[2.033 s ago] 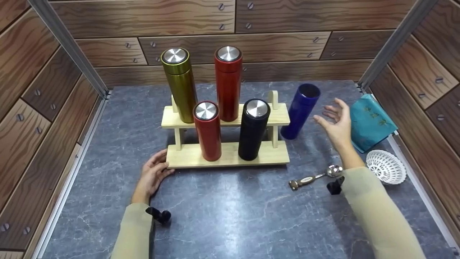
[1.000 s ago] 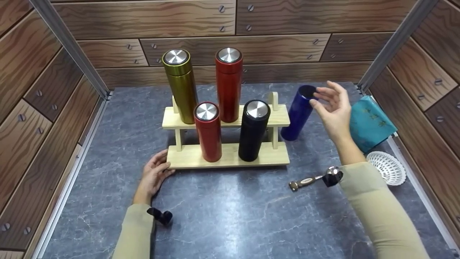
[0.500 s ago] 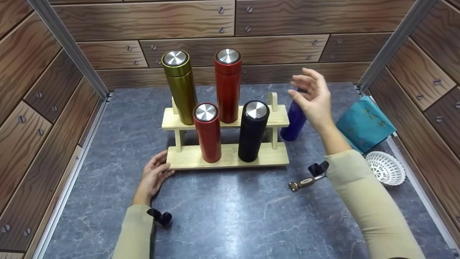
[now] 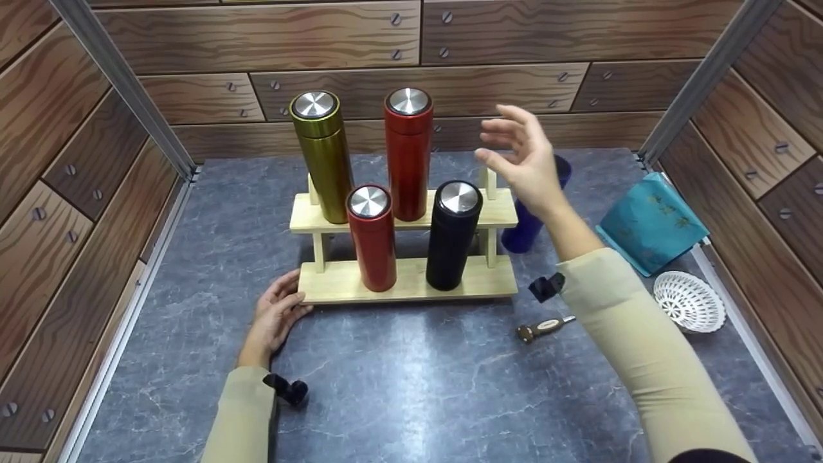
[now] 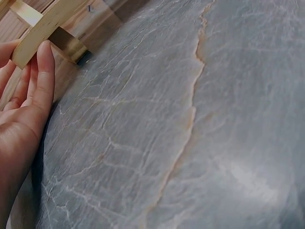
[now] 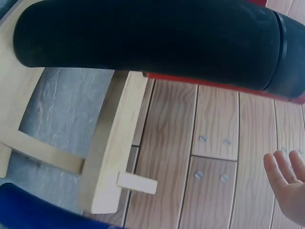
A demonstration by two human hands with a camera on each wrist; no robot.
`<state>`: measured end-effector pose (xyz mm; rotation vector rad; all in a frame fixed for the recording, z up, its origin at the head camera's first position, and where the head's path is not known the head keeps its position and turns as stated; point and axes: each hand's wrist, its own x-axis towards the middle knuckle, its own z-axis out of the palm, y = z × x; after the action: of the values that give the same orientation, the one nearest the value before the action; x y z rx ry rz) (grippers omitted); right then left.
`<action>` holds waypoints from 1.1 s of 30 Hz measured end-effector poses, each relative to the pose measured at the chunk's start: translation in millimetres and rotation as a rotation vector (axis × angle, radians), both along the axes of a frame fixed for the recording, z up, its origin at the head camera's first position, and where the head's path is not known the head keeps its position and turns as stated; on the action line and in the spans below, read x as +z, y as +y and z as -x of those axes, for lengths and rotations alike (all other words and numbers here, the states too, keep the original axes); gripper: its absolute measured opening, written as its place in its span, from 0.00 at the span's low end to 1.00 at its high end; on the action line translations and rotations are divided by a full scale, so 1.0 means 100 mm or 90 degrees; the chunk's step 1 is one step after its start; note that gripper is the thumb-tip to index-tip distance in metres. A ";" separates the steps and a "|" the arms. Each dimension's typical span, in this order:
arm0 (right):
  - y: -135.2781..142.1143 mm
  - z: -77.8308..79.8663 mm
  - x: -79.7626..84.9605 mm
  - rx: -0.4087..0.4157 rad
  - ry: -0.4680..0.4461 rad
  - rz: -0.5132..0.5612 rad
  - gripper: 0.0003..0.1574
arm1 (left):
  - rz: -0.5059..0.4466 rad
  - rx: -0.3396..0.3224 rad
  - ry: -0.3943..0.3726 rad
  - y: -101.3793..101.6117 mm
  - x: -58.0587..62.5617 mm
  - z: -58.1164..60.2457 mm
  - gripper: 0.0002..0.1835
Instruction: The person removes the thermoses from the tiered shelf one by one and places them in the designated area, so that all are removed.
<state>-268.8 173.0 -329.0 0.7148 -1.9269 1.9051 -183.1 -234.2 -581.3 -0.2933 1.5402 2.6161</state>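
My left hand (image 4: 275, 316) pinches the left end of the two-tier wooden rack (image 4: 479, 283); the left wrist view has its thumb and fingers at the corner of the board (image 5: 35, 38). In the air over the rack's right end, my right hand (image 4: 524, 161) holds nothing, its fingers loosely bent. A gold thermos bottle (image 4: 325, 167) and a red one (image 4: 409, 161) stand on the upper tier. On the lower tier are a shorter red bottle (image 4: 374, 251) and a black bottle (image 4: 454, 244). Partly behind my right hand stands a lidless blue bottle (image 4: 526, 225).
A turquoise pouch (image 4: 656, 222) and a white woven basket (image 4: 688, 302) lie at the right edge of the grey marbled table (image 4: 386, 386). The brown handle of a spoon (image 4: 543, 328) shows beside my right sleeve, which hides its bowl. Wood-patterned walls (image 4: 501, 90) enclose the table.
My right hand has risen and moved left, from beside the pouch past the blue bottle to above the rack's right end. My left hand has stayed on the rack.
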 end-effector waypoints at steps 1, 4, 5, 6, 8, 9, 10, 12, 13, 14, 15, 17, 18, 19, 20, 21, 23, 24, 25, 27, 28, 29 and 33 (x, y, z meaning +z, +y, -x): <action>-0.03 0.00 0.02 0.005 -0.006 0.000 0.39 | 0.000 0.000 -0.003 0.00 0.00 0.00 0.29; -0.12 0.00 0.09 0.012 -0.013 0.009 0.40 | 0.008 -0.005 -0.007 0.00 0.00 0.00 0.29; -0.15 0.00 0.11 0.014 -0.012 0.013 0.40 | 0.010 -0.006 -0.007 -0.01 0.00 0.00 0.30; -0.18 0.01 0.13 0.015 -0.010 0.014 0.41 | 0.012 -0.007 -0.006 -0.01 0.00 0.00 0.30; -0.25 0.02 0.16 0.019 -0.012 0.010 0.42 | 0.013 -0.009 -0.005 -0.01 0.00 0.00 0.30; -0.28 0.03 0.18 0.024 -0.013 0.002 0.42 | 0.010 -0.007 -0.005 -0.01 0.00 0.00 0.30; -0.31 0.04 0.19 0.029 -0.020 -0.009 0.43 | 0.009 -0.006 -0.004 -0.01 0.00 0.00 0.30; -0.36 0.06 0.22 0.042 -0.040 -0.043 0.43 | 0.007 -0.004 -0.001 -0.01 0.00 -0.01 0.29; -0.38 0.08 0.23 0.047 -0.055 -0.062 0.43 | 0.006 -0.003 0.000 -0.01 0.00 -0.01 0.29; -0.40 0.09 0.24 0.051 -0.068 -0.082 0.44 | 0.005 -0.002 0.003 -0.01 0.00 -0.01 0.29; -0.42 0.11 0.24 0.053 -0.082 -0.100 0.44 | 0.004 -0.004 0.004 0.00 0.00 -0.01 0.29; -0.45 0.15 0.25 0.057 -0.104 -0.122 0.45 | 0.000 -0.006 0.007 0.00 0.00 -0.02 0.29; -0.47 0.17 0.26 0.058 -0.112 -0.127 0.45 | -0.001 -0.006 0.008 0.00 -0.01 -0.01 0.29; -0.49 0.18 0.26 0.059 -0.118 -0.129 0.45 | -0.002 -0.007 0.009 0.00 -0.01 -0.02 0.29; -0.51 0.20 0.26 0.063 -0.125 -0.127 0.46 | -0.004 -0.007 0.007 0.00 -0.02 -0.02 0.29; -0.53 0.21 0.26 0.066 -0.132 -0.125 0.46 | -0.007 -0.006 0.007 0.00 -0.02 -0.02 0.29; -0.57 0.24 0.27 0.073 -0.142 -0.125 0.47 | -0.009 -0.005 0.006 0.00 -0.03 -0.02 0.29; -0.58 0.26 0.27 0.075 -0.149 -0.128 0.47 | -0.008 -0.005 0.007 -0.01 -0.03 -0.02 0.29; -0.60 0.27 0.27 0.076 -0.155 -0.130 0.48 | -0.009 -0.005 0.009 -0.01 -0.03 -0.03 0.29; -0.64 0.27 0.30 0.074 -0.159 -0.136 0.48 | -0.009 -0.004 0.010 -0.01 -0.03 -0.02 0.29; -0.66 0.26 0.33 0.074 -0.160 -0.138 0.48 | -0.007 -0.004 0.010 -0.01 -0.03 -0.02 0.29; -0.68 0.24 0.36 0.072 -0.160 -0.141 0.48 | -0.006 -0.004 0.011 -0.01 -0.02 -0.02 0.29; -0.75 0.16 0.46 0.060 -0.159 -0.165 0.47 | -0.001 -0.004 0.015 0.01 -0.01 -0.02 0.29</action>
<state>-285.0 97.8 -282.8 0.6744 -2.3657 1.8953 -180.9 -233.6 -582.6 -0.2571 1.5437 2.6251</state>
